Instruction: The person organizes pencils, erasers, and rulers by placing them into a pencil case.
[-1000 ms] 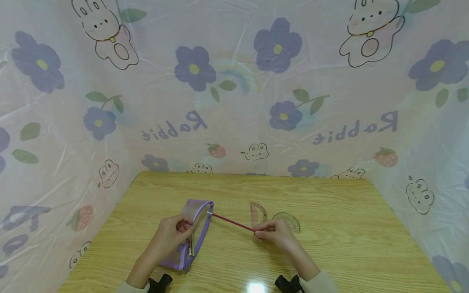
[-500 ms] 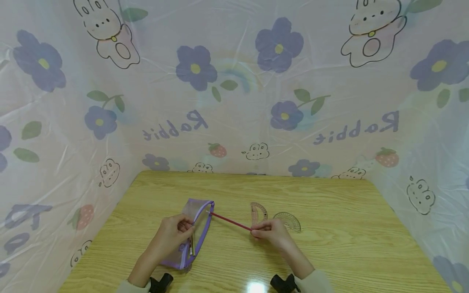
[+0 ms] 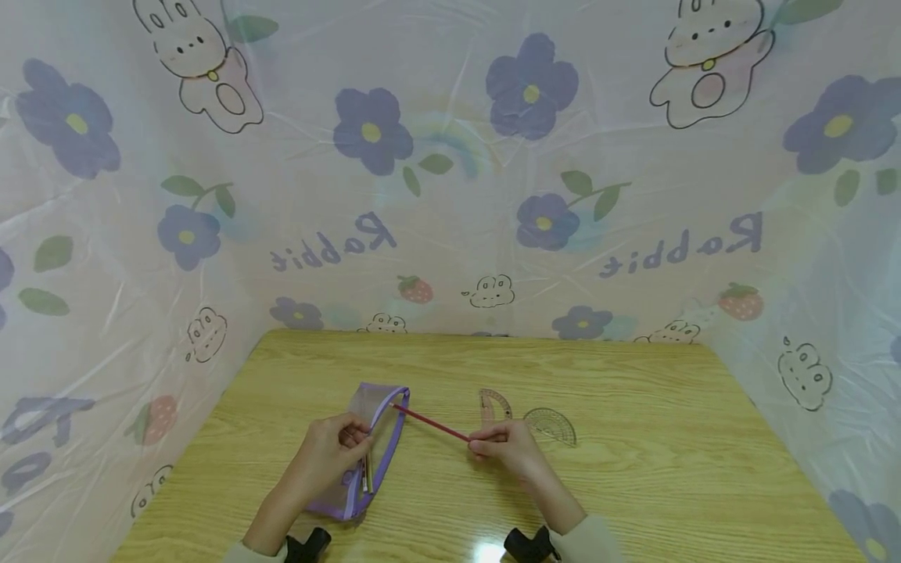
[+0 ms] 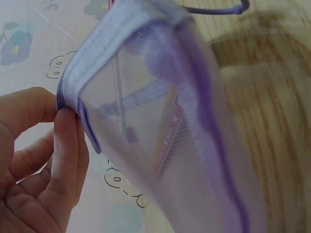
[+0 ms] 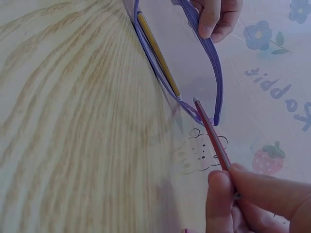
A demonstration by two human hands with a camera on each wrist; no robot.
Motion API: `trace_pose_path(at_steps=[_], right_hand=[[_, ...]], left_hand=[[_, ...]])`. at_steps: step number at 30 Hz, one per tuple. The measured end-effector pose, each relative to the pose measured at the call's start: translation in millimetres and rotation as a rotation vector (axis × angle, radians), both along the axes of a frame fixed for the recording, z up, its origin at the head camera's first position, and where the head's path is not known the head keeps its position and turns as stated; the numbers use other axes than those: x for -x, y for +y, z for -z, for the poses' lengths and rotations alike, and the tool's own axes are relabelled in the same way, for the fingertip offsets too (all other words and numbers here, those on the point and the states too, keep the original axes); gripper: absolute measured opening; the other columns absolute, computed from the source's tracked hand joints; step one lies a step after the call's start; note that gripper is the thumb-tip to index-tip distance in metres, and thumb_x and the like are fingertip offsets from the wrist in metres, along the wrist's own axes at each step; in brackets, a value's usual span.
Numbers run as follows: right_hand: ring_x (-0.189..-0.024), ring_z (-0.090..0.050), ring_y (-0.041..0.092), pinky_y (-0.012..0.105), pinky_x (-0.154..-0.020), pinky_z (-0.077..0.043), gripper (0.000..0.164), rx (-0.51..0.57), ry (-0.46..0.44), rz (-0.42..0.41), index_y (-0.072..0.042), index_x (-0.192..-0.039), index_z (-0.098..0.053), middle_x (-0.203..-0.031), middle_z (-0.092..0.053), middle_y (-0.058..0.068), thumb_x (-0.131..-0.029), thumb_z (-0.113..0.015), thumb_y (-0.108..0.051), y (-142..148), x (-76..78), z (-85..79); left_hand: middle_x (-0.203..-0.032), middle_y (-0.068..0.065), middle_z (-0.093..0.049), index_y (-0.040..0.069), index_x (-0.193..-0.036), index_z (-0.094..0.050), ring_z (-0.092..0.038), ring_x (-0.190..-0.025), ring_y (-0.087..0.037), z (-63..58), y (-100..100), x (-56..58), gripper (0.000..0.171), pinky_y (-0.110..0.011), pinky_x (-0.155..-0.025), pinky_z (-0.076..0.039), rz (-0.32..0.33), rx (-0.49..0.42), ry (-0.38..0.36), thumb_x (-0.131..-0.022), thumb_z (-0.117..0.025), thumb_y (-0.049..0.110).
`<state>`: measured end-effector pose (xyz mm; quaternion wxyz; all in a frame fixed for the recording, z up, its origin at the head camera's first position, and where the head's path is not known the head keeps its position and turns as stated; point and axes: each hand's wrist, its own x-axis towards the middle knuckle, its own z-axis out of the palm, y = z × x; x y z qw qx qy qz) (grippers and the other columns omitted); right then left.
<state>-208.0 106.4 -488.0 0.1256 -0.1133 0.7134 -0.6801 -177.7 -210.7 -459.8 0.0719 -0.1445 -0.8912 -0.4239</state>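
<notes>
Far left, a pale sleeve (image 3: 255, 554) with a black wrist mount (image 3: 308, 545) below the left hand (image 3: 331, 450). Its fingers pinch the zip-edged lip of a see-through mesh pouch (image 3: 367, 396) trimmed in purple; pouch rests on the tabletop (image 3: 669, 438), mouth gaping toward the right. Inside, low at the near end: a yellow pencil (image 5: 158, 53), lying along the bottom edge in the right wrist view; beside it, through the mesh in the left wrist view, a red stick (image 4: 171, 128) with pale lettering. Exact count of contents unclear.

Next, a slim red pencil (image 3: 432, 424), slanting; its pale-tipped left end crosses the pouch's rim at the far end of the opening. Depth inside: cannot tell. Its other end is pinched between thumb and fingers of the right hand (image 3: 514, 452). Just beyond that hand, a reddish half-round protractor (image 3: 486, 410); near it, rightward, a clear protractor (image 3: 556, 421), flat.
</notes>
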Motion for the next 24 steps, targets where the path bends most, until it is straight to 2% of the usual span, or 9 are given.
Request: trace_pose_path(at_steps=[10, 16, 24], right_hand=[[-0.080, -0.072, 0.030, 0.038, -0.075, -0.061, 0.021, 0.024, -0.021, 0.033, 0.019, -0.104, -0.067, -0.092, -0.072, 0.023, -0.090, -0.070, 0.004, -11, -1.3, -1.8], [-0.079, -0.072, 0.030, 0.037, -0.073, -0.061, 0.019, 0.029, -0.005, 0.087, 0.020, -0.102, -0.067, -0.091, -0.071, 0.025, -0.088, -0.070, 0.007, -22, -2.2, 1.3], [-0.079, -0.070, 0.043, 0.041, -0.071, -0.061, 0.015, 0.015, 0.050, 0.157, 0.019, -0.096, -0.069, -0.083, -0.071, 0.026, -0.086, -0.072, 0.009, -39, -4.4, 2.6]], left_hand=[[-0.075, 0.002, -0.064, -0.003, -0.091, -0.069, -0.062, -0.065, -0.007, -0.5, 1, -0.1, 0.009, -0.020, -0.057, -0.056, -0.017, -0.005, -0.021, -0.085, -0.074, -0.005], [-0.074, 0.002, -0.064, -0.002, -0.090, -0.069, -0.061, -0.064, -0.007, 0.4, 2, -0.2, 0.008, -0.020, -0.057, -0.056, -0.015, -0.008, -0.020, -0.084, -0.074, -0.006], [-0.075, 0.002, -0.064, -0.002, -0.090, -0.069, -0.061, -0.065, -0.007, -1.4, 5, 0.1, 0.008, -0.021, -0.058, -0.056, -0.016, -0.008, -0.025, -0.085, -0.074, -0.005]])
